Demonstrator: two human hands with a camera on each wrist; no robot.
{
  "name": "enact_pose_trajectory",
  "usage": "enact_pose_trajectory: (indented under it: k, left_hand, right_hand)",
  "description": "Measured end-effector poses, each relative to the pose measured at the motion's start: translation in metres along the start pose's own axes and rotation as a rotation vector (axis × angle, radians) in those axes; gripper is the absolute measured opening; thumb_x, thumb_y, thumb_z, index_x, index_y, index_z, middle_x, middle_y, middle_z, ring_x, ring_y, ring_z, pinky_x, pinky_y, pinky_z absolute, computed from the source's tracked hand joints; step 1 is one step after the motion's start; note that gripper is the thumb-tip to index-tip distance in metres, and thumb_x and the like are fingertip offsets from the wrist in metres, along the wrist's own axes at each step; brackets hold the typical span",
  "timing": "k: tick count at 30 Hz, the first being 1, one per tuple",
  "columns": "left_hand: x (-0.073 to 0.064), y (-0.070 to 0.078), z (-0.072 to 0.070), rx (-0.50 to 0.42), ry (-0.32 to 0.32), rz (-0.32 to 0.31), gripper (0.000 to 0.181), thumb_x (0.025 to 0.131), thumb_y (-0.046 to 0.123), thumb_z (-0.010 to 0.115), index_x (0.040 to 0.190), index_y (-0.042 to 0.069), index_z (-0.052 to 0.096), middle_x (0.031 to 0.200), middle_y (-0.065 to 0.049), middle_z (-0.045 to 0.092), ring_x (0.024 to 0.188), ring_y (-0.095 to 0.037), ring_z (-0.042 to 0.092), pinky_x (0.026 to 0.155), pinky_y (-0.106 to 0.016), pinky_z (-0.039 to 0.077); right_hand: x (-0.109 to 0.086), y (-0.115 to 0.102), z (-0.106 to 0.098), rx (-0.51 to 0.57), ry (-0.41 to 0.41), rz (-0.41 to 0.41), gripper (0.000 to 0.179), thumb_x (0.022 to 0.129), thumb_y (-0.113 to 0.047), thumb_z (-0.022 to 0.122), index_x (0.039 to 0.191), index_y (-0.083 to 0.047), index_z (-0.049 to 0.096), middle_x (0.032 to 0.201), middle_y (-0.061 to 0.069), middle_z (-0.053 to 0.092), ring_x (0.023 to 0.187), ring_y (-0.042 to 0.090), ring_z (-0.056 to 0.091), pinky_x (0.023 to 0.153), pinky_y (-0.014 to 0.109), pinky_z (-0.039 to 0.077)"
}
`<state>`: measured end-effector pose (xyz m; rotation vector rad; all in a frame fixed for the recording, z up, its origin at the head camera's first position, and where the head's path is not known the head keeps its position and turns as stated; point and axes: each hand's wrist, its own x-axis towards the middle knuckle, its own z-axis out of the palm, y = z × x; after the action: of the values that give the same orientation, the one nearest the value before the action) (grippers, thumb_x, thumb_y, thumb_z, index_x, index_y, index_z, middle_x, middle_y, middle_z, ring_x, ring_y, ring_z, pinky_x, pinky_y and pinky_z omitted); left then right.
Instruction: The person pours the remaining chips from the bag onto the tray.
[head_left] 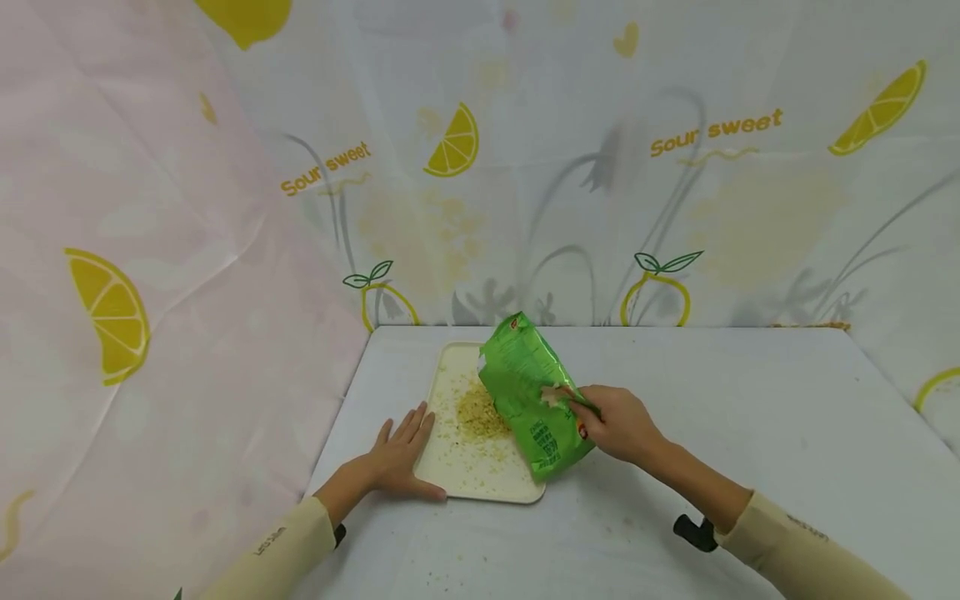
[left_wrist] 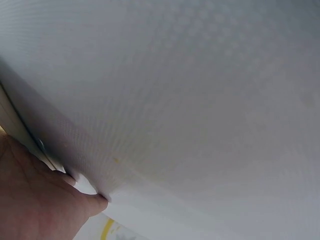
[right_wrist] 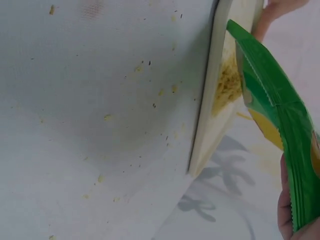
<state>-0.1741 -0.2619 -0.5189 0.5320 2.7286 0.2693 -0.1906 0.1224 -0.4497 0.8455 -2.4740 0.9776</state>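
A cream rectangular tray [head_left: 491,486] lies on the white table with a heap of yellowish crumbs [head_left: 478,412] on it. My left hand [head_left: 397,461] touches the tray's left edge, fingers spread. In the left wrist view that hand [left_wrist: 40,200] shows at the lower left. My right hand [head_left: 618,423] grips a green packaging bag [head_left: 525,375] by its right edge and holds it tilted over the tray's right side, hiding part of the crumbs. Seen from the right wrist, the bag [right_wrist: 280,95] leans above the tray [right_wrist: 204,130]; the bag's contents are hidden.
Scattered crumbs [right_wrist: 174,88] lie on the white tabletop [head_left: 712,417] near the tray's front side. Behind the table hangs a lemon-patterned cloth [head_left: 540,167], and a pinkish cloth [head_left: 225,333] hangs along the left.
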Motion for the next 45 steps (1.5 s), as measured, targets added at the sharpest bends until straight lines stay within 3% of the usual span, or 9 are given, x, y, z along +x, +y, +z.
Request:
enact_pose_trajectory:
  k: [5,9,14,20,22,26,31,37,45]
  left_hand:
    - [0.0003,0.0000,0.0006,0.001,0.003,0.000,0.137,0.067,0.085,0.065,0.159,0.006,0.002,0.166,-0.016,-0.008,0.154,-0.036,0.001,0.117,-0.067,0.004]
    - [-0.0001,-0.0004,0.0016,-0.003,0.000,0.002,0.137,0.067,0.084,0.065,0.159,0.005,0.002,0.166,-0.017,-0.009,0.154,-0.037,0.001,0.117,-0.067,0.004]
    - [-0.0008,0.0003,0.0014,-0.006,-0.006,-0.005,0.137,0.067,0.084,0.065,0.159,0.006,0.002,0.166,-0.016,-0.009,0.154,-0.036,0.001,0.117,-0.067,0.003]
    - [-0.0001,0.0005,0.0018,0.000,-0.004,-0.008,0.137,0.067,0.085,0.064,0.159,0.006,0.002,0.166,-0.016,-0.008,0.154,-0.037,0.001,0.117,-0.067,0.004]
    - [0.0004,0.0000,0.0016,-0.002,0.000,-0.010,0.137,0.066,0.084,0.065,0.159,0.006,0.002,0.166,-0.016,-0.008,0.154,-0.037,0.001,0.117,-0.067,0.003]
    - [0.0014,-0.0011,0.0023,0.005,-0.009,-0.007,0.137,0.066,0.086,0.064,0.159,0.007,0.001,0.166,-0.015,-0.010,0.154,-0.036,0.000,0.117,-0.066,0.002]
    - [0.0009,-0.0009,0.0027,-0.007,-0.003,-0.008,0.138,0.066,0.085,0.065,0.160,0.007,0.002,0.166,-0.014,-0.010,0.154,-0.035,-0.001,0.117,-0.066,0.002]
    - [0.0008,-0.0003,0.0009,-0.011,-0.004,-0.008,0.137,0.066,0.085,0.065,0.159,0.007,0.001,0.166,-0.015,-0.010,0.154,-0.036,0.000,0.117,-0.066,0.002]
    - [0.0018,-0.0009,-0.0004,0.001,0.000,-0.012,0.137,0.066,0.085,0.065,0.159,0.007,0.001,0.166,-0.015,-0.010,0.154,-0.036,0.000,0.117,-0.066,0.001]
  right_hand:
    - [0.0015,-0.0011,-0.0025,-0.001,0.074,-0.036,0.020,0.089,-0.005,0.069,0.074,-0.014,0.062,0.058,-0.011,0.043,0.049,-0.004,0.033,0.044,0.018,0.031]
    - [-0.0002,-0.0002,-0.0013,-0.007,0.009,0.002,0.023,0.089,-0.007,0.070,0.071,-0.016,0.060,0.057,-0.012,0.044,0.048,-0.006,0.035,0.043,0.017,0.033]
    - [-0.0014,-0.0013,-0.0013,-0.003,-0.011,0.019,0.028,0.090,-0.007,0.069,0.067,-0.018,0.056,0.057,-0.012,0.044,0.047,-0.005,0.036,0.043,0.018,0.034]
    - [0.0013,-0.0028,-0.0021,0.013,0.142,-0.081,0.018,0.087,-0.001,0.070,0.075,-0.012,0.063,0.060,-0.010,0.046,0.051,-0.003,0.035,0.045,0.016,0.033]
    - [0.0014,-0.0035,-0.0014,0.005,0.119,-0.074,0.022,0.087,-0.002,0.069,0.071,-0.015,0.060,0.059,-0.011,0.045,0.050,-0.003,0.035,0.044,0.016,0.033]
    - [-0.0013,-0.0054,-0.0003,-0.010,-0.010,0.007,0.039,0.089,-0.008,0.070,0.062,-0.021,0.045,0.056,-0.013,0.039,0.046,-0.004,0.032,0.043,0.018,0.032]
    - [-0.0025,-0.0054,0.0003,-0.027,-0.021,0.004,0.038,0.090,-0.009,0.069,0.063,-0.020,0.046,0.056,-0.014,0.039,0.047,-0.005,0.032,0.043,0.018,0.032]
    - [0.0038,-0.0068,-0.0044,0.020,0.046,0.008,0.024,0.092,-0.009,0.068,0.072,-0.017,0.056,0.057,-0.012,0.043,0.046,-0.004,0.034,0.043,0.019,0.033]
    - [0.0018,-0.0065,-0.0056,-0.011,-0.070,0.053,0.034,0.094,-0.015,0.067,0.065,-0.022,0.051,0.054,-0.017,0.047,0.044,-0.005,0.037,0.044,0.019,0.034]
